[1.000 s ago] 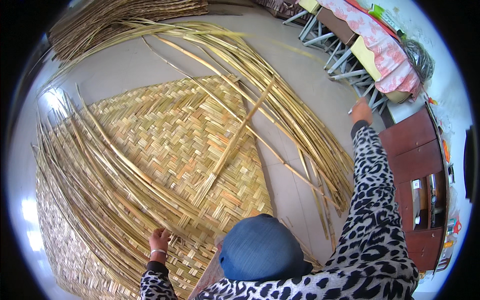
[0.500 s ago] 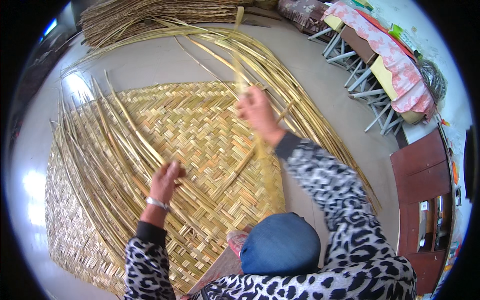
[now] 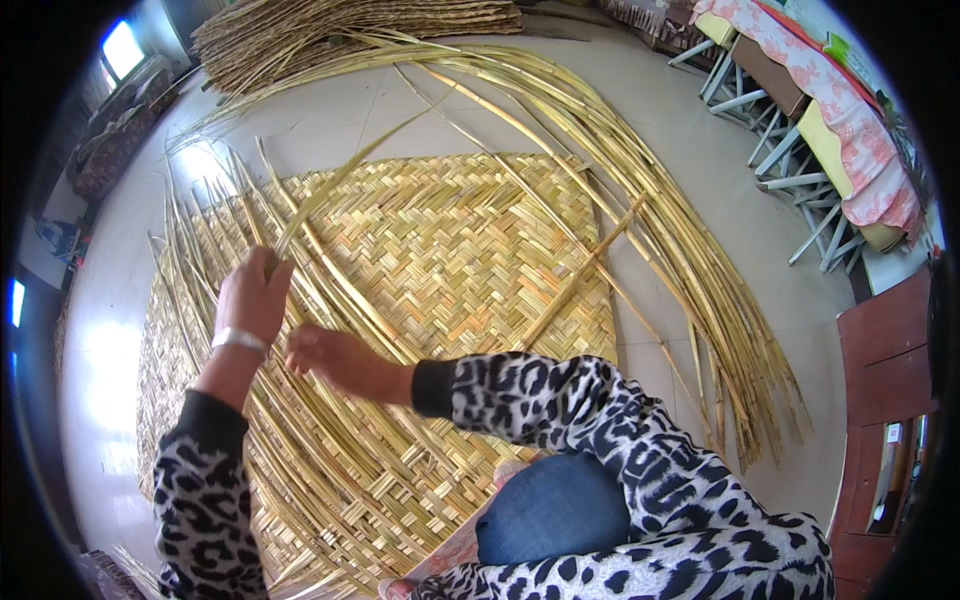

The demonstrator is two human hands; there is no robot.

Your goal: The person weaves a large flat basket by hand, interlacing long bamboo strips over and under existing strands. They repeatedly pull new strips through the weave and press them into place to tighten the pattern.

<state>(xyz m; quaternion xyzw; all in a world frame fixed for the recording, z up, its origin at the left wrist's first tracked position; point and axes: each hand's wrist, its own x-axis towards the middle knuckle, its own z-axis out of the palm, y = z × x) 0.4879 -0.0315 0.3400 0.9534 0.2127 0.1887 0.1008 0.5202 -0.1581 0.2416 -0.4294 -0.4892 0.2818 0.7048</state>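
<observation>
A pale flat reed strip rises from my left hand toward the upper right, its upper end free in the air. The fingers of my left hand are closed around it, above the left part of a woven mat. Just right of that hand and a little nearer me is my right hand. Its fingers point left and are blurred, so I cannot see what they hold, if anything. Beneath both hands, many long loose reed strips lie slantwise across the mat.
A long bundle of reeds curves over the floor on the right. One stick crosses the mat's right edge. Stacked rough matting lies at the back. Folded stools under a pink cloth and a red-brown cabinet stand right.
My right hand has swung from the mat's far right side to beside my left hand. The strip my right hand held up is now in my left hand, which has moved left and farther away.
</observation>
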